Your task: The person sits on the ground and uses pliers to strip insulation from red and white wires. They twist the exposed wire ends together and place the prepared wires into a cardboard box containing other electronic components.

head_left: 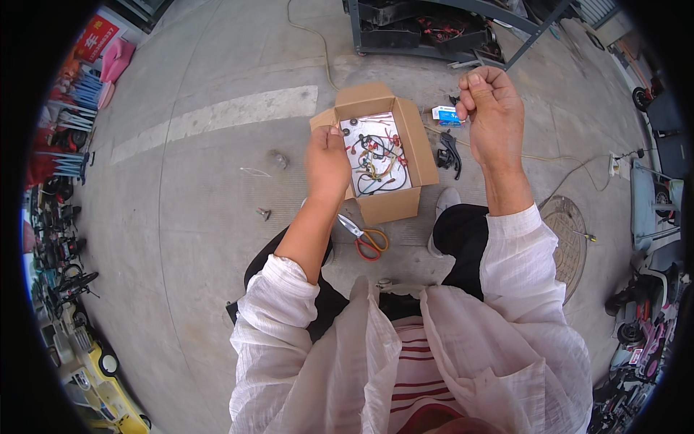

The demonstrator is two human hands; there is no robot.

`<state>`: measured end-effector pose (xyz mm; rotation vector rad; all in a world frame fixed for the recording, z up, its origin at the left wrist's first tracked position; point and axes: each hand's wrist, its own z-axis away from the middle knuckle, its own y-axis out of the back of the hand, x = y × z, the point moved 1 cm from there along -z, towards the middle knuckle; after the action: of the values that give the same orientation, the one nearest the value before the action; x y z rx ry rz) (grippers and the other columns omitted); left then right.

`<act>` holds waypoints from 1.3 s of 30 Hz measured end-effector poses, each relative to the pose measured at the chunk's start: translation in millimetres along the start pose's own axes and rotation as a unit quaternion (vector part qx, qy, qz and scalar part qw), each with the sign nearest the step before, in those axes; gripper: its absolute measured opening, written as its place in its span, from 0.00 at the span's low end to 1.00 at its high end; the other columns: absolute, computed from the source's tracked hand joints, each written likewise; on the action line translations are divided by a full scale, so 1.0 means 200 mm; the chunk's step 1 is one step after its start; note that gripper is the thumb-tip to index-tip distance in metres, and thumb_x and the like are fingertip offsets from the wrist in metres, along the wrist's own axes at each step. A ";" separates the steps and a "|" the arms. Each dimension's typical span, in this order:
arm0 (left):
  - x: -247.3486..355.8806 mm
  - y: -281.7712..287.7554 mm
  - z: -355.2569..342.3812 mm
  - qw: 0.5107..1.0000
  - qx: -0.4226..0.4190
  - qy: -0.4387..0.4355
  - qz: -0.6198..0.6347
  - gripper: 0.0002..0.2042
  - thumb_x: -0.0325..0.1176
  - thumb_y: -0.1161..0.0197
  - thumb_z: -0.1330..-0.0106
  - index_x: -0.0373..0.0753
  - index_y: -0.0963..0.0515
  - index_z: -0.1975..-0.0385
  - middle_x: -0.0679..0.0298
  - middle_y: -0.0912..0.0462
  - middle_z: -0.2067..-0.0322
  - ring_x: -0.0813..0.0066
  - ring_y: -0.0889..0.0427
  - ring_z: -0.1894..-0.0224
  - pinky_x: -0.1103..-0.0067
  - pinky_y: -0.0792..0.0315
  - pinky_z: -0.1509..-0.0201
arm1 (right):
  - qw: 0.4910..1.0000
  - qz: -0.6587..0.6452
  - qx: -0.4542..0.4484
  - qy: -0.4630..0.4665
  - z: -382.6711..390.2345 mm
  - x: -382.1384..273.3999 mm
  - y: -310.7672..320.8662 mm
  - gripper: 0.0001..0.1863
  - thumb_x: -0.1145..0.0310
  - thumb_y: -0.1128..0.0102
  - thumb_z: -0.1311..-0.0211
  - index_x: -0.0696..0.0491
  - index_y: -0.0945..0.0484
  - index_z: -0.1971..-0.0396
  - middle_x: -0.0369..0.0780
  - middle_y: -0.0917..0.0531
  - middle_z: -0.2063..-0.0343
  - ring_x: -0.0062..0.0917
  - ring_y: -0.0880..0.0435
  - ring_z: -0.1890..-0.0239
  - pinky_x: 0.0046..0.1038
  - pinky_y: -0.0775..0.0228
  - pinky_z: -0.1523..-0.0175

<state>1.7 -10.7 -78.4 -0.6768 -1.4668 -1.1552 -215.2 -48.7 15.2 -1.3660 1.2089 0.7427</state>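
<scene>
An open cardboard box (390, 208) stands on the floor in front of me, with a tangle of coloured wires (377, 155) and small parts on its white bottom. My left hand (327, 163) is closed in front of the box's left flap, its fingertips pressed together. Raised beyond the box's right side, my right hand (495, 108) is closed in a pinch. Whatever either hand grips is too small or hidden to make out. Scissors (366, 237) with red and orange handles lie between my feet, near the box. Right of it are a black brake lever (451, 155) and a blue-and-white packet (446, 116).
A metal shelf (434, 52) with dark parts stands ahead. A cable (578, 158) crosses the floor on the right, near a round manhole cover (567, 246). Small metal pieces (264, 213) lie left of the box. Ride-on toy vehicles line both sides, including a yellow car (105, 372).
</scene>
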 end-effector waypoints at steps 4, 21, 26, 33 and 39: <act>0.14 0.03 0.03 0.941 -0.116 0.185 0.260 0.07 0.35 0.51 0.27 0.40 0.31 0.63 0.68 0.25 0.72 0.91 0.46 0.86 0.89 0.53 0.86 | 0.984 0.159 -0.074 -0.040 -0.01 -0.01 0.10 0.06 0.74 0.45 0.36 0.61 0.24 0.68 0.36 0.22 0.72 0.12 0.29 0.78 0.17 0.33 0.74; 0.25 -0.03 0.16 0.883 -0.255 0.191 0.345 0.07 0.37 0.50 0.26 0.42 0.30 0.64 0.70 0.29 0.76 0.89 0.46 0.86 0.87 0.52 0.85 | 0.960 0.154 -0.217 -0.093 0.16 0.23 -0.13 0.05 0.73 0.38 0.41 0.60 0.21 0.69 0.34 0.23 0.71 0.15 0.26 0.69 0.20 0.32 0.64; 0.24 -0.01 0.16 0.896 -0.237 0.179 0.330 0.07 0.36 0.49 0.27 0.42 0.29 0.64 0.72 0.31 0.77 0.89 0.46 0.84 0.87 0.51 0.83 | 0.963 0.168 -0.199 -0.072 0.17 0.25 -0.15 0.06 0.73 0.37 0.42 0.59 0.21 0.69 0.33 0.24 0.73 0.14 0.28 0.70 0.20 0.33 0.65; 0.22 -0.02 0.17 0.968 -0.223 -0.004 0.118 0.08 0.34 0.47 0.28 0.37 0.26 0.66 0.73 0.29 0.75 0.87 0.37 0.78 0.85 0.39 0.74 | 0.968 0.206 -0.129 -0.071 0.16 0.23 -0.15 0.11 0.66 0.39 0.38 0.60 0.21 0.68 0.34 0.24 0.73 0.15 0.28 0.71 0.22 0.32 0.65; 0.26 -0.03 0.20 0.975 -0.168 -0.142 -0.036 0.07 0.34 0.46 0.30 0.36 0.26 0.65 0.61 0.25 0.79 0.71 0.26 0.77 0.74 0.32 0.70 | 0.947 0.093 -0.137 -0.275 0.13 0.15 -0.11 0.18 0.55 0.42 0.34 0.57 0.17 0.67 0.30 0.23 0.75 0.12 0.34 0.75 0.17 0.40 0.68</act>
<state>-31.3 15.4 -28.3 -1.0664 -1.5550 -1.4254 -181.2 -33.8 -11.5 -1.1535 0.8094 1.3642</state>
